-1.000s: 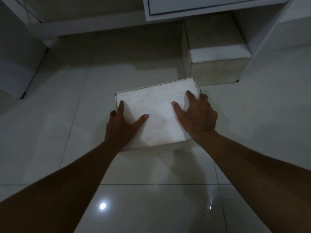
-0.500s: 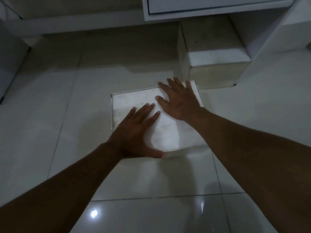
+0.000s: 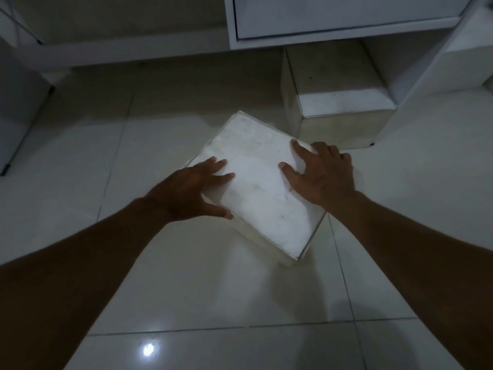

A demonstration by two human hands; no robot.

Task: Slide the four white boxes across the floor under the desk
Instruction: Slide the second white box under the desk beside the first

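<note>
A white box (image 3: 260, 188) lies on the tiled floor, turned at an angle so one corner points toward me. My left hand (image 3: 192, 192) grips its left edge, fingers on the lid and thumb on the near side. My right hand (image 3: 321, 174) clasps its right corner, fingers spread over the lid and the far side. A second white box (image 3: 338, 102) stands behind it, part way under the white desk (image 3: 333, 20), close to the near box's far corner.
The desk's right leg panel (image 3: 437, 84) stands beside the second box. Another white panel (image 3: 16, 108) is at the left. A white skirting (image 3: 120, 52) runs along the back wall. Glossy tiles (image 3: 213, 303) stretch toward me.
The box has rotated from square-on to a diagonal. My left hand moved from the lid's middle to the left edge, and my right hand shifted to the right corner.
</note>
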